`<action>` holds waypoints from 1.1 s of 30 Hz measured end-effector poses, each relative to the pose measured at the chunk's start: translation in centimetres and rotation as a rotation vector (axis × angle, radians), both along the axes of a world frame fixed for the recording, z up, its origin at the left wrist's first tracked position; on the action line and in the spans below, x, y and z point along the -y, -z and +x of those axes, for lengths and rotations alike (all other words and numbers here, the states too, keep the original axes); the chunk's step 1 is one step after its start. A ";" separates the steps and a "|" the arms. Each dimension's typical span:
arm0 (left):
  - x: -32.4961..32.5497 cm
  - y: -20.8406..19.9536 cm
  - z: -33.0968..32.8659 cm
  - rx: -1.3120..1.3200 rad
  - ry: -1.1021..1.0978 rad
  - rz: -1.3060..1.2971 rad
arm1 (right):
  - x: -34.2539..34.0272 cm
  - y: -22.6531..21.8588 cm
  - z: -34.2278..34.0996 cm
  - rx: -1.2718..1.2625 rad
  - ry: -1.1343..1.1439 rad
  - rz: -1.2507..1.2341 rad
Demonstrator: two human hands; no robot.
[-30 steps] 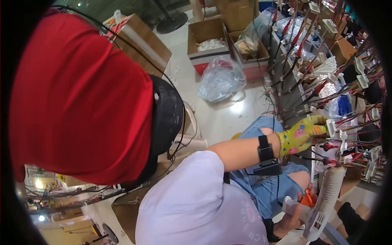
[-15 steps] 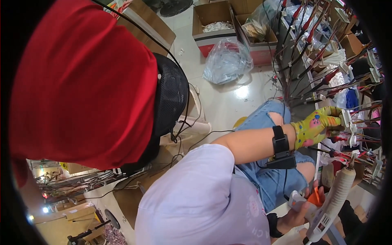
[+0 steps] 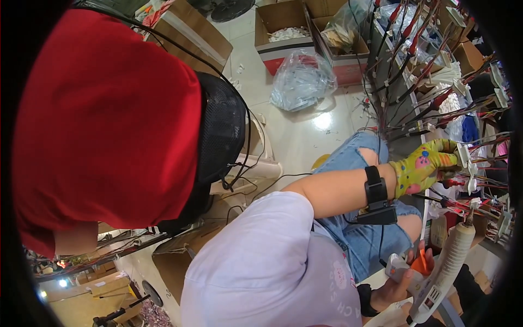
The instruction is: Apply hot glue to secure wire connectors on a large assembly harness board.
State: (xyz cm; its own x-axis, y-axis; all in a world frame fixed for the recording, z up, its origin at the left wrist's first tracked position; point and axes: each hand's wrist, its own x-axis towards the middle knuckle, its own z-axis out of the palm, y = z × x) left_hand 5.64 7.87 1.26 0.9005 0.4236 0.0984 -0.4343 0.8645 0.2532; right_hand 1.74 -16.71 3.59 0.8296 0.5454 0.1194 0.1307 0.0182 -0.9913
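Observation:
My left hand (image 3: 427,166), in a yellow-green patterned glove, has its fingers closed on a white plastic connector (image 3: 463,157) with thin wires running from it. A second white connector (image 3: 472,184) sits just below the glove. Lower down, my bare right hand (image 3: 395,291) grips a white hot glue gun (image 3: 444,272), fingers by its orange trigger (image 3: 422,265). The gun's metal nozzle (image 3: 469,219) points up toward the wired connectors, close to a small white piece. Part of my right hand is hidden behind the gun's body.
Red and black wire bundles (image 3: 414,43) stick out along a rack on the right. Beyond my knees lie a clear plastic bag (image 3: 305,82) and open cartons (image 3: 280,46). A co-worker in a red shirt (image 3: 109,120) sits at left on a mesh-backed chair (image 3: 223,125). Loose cables cross the floor.
The co-worker in red has shifted slightly left, and the chair back with its cable moved along. My left glove has moved very slightly; the glue gun stays nearly in place.

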 end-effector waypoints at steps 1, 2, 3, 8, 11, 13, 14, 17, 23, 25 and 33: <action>0.0 -0.1 -0.1 0.004 0.001 0.005 | 0.0 0.0 0.0 0.016 -0.002 -0.005; 0.0 -0.2 -0.1 0.004 0.001 0.005 | 0.0 0.1 0.0 0.041 -0.020 -0.023; -0.1 -0.3 -0.2 -0.003 -0.008 0.015 | 0.0 0.1 0.0 0.032 -0.003 -0.009; -0.1 -0.4 -0.6 -0.061 -0.016 0.048 | 0.0 0.1 0.1 0.031 -0.018 -0.052; -0.1 -0.3 -0.4 -0.064 -0.029 0.044 | -0.1 0.0 0.1 0.036 -0.028 -0.045; -0.2 -0.2 -0.2 -0.086 -0.017 0.032 | -0.1 -0.1 0.1 0.027 -0.016 -0.020; -0.2 -0.1 -0.1 -0.083 -0.017 0.045 | -0.1 -0.1 0.1 0.029 -0.022 -0.044; -0.3 -0.1 0.0 -0.088 -0.012 0.081 | -0.1 -0.1 0.1 0.016 -0.027 -0.033; -0.2 -0.4 0.0 -0.097 -0.029 0.075 | 0.3 0.4 0.4 -0.018 -0.036 0.002; -0.2 -0.6 0.1 -0.022 -0.002 0.033 | 0.6 0.5 0.4 -0.044 -0.045 0.031; -0.4 -0.8 0.2 -0.033 0.000 0.221 | -0.2 -0.1 -0.3 -0.256 -0.020 0.020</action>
